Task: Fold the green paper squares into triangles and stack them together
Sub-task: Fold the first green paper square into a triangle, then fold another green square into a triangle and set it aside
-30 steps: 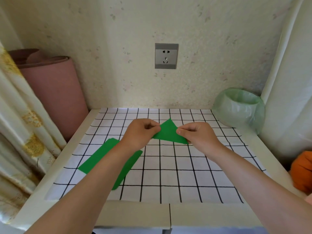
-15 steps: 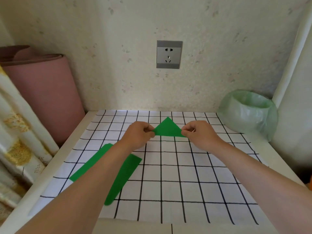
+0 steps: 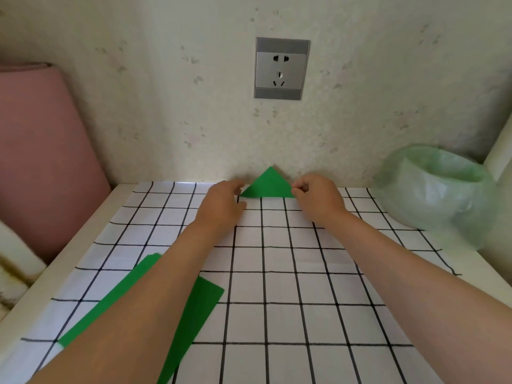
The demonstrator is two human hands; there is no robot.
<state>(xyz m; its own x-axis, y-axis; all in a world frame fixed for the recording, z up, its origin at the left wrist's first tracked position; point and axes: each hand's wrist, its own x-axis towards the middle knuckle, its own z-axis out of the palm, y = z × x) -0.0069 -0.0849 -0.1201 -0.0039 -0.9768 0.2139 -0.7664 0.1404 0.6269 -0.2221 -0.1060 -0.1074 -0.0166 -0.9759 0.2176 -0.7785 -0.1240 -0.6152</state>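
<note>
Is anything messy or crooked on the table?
Only the flat green paper is crooked: it lies slanted across the grid lines of the mat, partly under the left forearm. The folded triangle sits straight. Nothing looks spilled or torn.

My left forearm [image 3: 144, 309] hides the middle of the flat green paper [image 3: 200, 314]; my right hand [image 3: 318, 202] covers the triangle [image 3: 268, 184]'s right corner.

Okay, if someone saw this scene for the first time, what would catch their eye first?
Probably the green triangle, held up at the far edge of the gridded mat, with the left hand and right hand pinching its lower corners. Next comes the flat green paper at the front left, partly under the left forearm. The grey socket is on the wall above.
</note>
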